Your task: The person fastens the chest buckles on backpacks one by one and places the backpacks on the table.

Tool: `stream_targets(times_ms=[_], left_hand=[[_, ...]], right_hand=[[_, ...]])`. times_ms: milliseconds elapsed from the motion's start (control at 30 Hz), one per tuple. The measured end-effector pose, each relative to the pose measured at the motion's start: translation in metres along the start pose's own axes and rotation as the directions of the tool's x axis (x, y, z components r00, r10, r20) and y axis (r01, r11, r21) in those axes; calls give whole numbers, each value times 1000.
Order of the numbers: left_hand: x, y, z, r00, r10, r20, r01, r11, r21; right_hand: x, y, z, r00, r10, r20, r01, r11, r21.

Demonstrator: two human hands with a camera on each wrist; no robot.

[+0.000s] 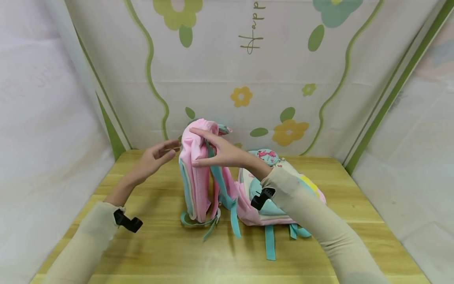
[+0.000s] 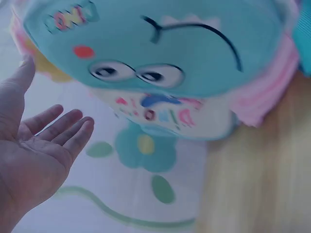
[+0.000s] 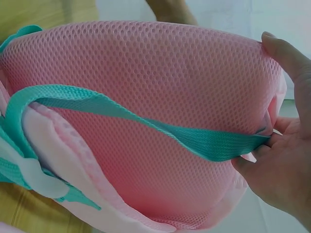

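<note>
A pink and teal backpack (image 1: pixel 202 173) stands upright on the table, its side turned to the head view. Its front has a teal dinosaur face (image 2: pixel 155 53), seen in the left wrist view. My right hand (image 1: pixel 221 152) grips its top, thumb on the near edge and other fingers across the upper part. In the right wrist view, fingers sit at the end of a teal strap (image 3: pixel 209 143) that crosses the pink mesh back panel (image 3: pixel 160 77). My left hand (image 1: pixel 154 159), fingers spread and palm toward the dinosaur front, is held beside the bag without gripping it.
A second backpack (image 1: pixel 273 211), white, pink and teal, lies on the wooden table (image 1: pixel 227 264) to the right, partly behind my right forearm. Its straps trail toward the near edge. Flower-printed cloth (image 1: pixel 213 71) hangs behind, with pale cloth on both sides.
</note>
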State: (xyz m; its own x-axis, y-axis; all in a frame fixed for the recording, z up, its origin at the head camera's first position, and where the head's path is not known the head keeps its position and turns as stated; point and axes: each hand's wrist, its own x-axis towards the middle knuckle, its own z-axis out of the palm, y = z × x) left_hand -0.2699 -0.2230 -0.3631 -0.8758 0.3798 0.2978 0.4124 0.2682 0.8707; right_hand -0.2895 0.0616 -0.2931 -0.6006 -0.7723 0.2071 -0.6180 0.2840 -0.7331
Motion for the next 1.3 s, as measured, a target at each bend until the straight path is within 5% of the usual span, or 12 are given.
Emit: stream_targets(times_ms=[233, 400, 800, 1300], left_hand=[[7, 36, 2, 993, 118, -25, -120, 989, -83], [6, 49, 2, 983, 175, -47, -177, 984, -24], [1, 62, -13, 983, 171, 69, -181, 962, 205], [-13, 64, -32, 992, 104, 70, -120, 946, 302]], right_hand=[[2, 0, 8, 1000, -16, -2, 16, 999, 29], [2, 4, 15, 1000, -11, -9, 11, 999, 40], [-4, 5, 30, 1000, -4, -21, 4, 1000, 9], [-3, 13, 51, 999, -18, 38, 21, 997, -74]])
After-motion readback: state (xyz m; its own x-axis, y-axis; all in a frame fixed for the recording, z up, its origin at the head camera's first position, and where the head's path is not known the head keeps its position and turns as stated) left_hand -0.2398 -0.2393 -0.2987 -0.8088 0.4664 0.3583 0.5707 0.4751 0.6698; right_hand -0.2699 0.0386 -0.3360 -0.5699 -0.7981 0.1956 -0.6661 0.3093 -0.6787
